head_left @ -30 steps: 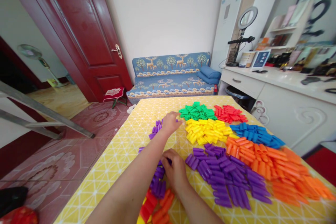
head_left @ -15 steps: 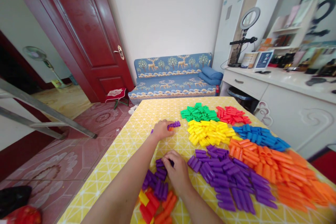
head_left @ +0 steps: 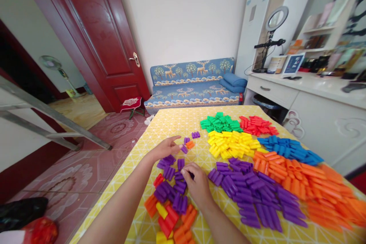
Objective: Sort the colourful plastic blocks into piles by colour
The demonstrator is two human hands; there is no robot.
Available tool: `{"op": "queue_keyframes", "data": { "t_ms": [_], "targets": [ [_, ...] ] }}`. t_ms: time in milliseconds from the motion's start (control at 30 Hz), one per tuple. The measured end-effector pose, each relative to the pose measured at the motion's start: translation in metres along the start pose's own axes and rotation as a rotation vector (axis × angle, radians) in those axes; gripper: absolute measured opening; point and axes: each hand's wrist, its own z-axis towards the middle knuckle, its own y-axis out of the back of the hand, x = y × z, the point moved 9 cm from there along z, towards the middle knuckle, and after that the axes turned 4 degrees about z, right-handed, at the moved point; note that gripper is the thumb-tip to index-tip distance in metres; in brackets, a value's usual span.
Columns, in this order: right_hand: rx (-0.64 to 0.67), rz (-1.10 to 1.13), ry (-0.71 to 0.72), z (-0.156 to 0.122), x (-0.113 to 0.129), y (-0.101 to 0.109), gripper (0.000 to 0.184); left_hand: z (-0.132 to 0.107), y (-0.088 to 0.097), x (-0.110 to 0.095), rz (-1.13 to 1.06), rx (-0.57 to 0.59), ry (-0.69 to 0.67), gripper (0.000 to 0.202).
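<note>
My left hand (head_left: 167,147) reaches over the left half of the table with fingers stretched and apart. Its fingertips are beside a small purple plastic piece (head_left: 183,149), near an orange piece (head_left: 190,145) and another purple piece (head_left: 196,135). My right hand (head_left: 197,183) rests lower, its fingers curled together; whatever they may hold is hidden. It is right beside a loose group of purple pieces (head_left: 180,187), made of short joined tubes. A large purple heap (head_left: 248,188) spreads to the right of this hand.
Sorted heaps of green (head_left: 220,123), red (head_left: 257,126), yellow (head_left: 233,144), blue (head_left: 288,149) and orange pieces (head_left: 317,183) cover the table's right side. Mixed red pieces (head_left: 168,221) lie near the front edge. A patterned sofa (head_left: 194,84) stands beyond the yellow tablecloth (head_left: 126,175).
My left hand has drawn back left from the small far pieces, uncovering them, and its fingers have spread. My right hand stays curled by the purple pieces. The view has shifted slightly.
</note>
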Motion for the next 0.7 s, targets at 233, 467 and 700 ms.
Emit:
{"op": "queue_keyframes", "data": {
  "t_ms": [233, 467, 700],
  "targets": [
    [-0.006, 0.009, -0.003, 0.0, 0.001, 0.001, 0.018, -0.023, 0.027, 0.005, 0.427, -0.319, -0.053, 0.038],
    [-0.001, 0.001, 0.005, 0.0, -0.001, 0.0, 0.017, -0.035, 0.037, 0.032, 0.509, -0.462, 0.108, 0.04],
    [0.005, 0.011, 0.009, 0.0, 0.001, 0.0, 0.019, -0.036, 0.023, 0.042, 0.103, -0.535, 0.075, 0.032]
  ]
}}
